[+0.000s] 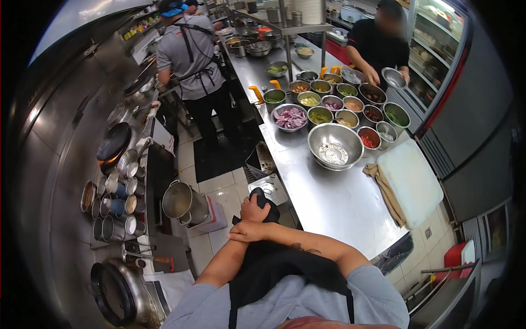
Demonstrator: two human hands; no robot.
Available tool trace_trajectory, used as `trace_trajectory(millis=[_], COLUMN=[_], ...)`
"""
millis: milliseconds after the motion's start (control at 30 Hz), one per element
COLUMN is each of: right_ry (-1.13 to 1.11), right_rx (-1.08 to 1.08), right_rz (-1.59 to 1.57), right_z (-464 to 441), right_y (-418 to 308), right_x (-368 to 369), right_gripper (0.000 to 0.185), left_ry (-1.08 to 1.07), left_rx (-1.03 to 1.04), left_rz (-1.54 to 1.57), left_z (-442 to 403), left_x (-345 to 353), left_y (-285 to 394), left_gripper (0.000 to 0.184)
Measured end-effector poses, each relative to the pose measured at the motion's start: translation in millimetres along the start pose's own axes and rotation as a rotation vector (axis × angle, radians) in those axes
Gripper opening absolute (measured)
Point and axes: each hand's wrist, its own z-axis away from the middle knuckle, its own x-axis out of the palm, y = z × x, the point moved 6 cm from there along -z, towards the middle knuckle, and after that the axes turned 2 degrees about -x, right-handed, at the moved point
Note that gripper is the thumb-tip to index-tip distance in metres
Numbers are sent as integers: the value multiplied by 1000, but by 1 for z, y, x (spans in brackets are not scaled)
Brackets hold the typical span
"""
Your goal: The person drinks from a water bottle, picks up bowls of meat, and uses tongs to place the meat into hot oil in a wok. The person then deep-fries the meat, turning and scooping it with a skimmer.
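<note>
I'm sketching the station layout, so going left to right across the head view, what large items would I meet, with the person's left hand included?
Black pan → tall steel pot → person's left hand → large steel bowl → white cutting board → red-and-white box.

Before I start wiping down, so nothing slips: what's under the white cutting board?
A brown cloth lies along one edge of the board; whatever the board covers can't be seen.

The right hand (246,231) hides the wrist of the left hand (255,209), and the right forearm (300,242) covers the surface's (334,203) near left corner. Beyond its right edge, shelved items (430,56) are too small to tell.
</note>
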Motion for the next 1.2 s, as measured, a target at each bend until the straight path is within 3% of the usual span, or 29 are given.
trace_trajectory(millis=[1200], right_ry=[11], right_rx=[4], right_rz=[15], right_z=[-1], right_y=[4], right_x=[2], right_gripper=[47], left_ry=[-19], left_rx=[6], left_rz=[4], left_z=[0], left_x=[-7], left_y=[5], left_gripper=[70])
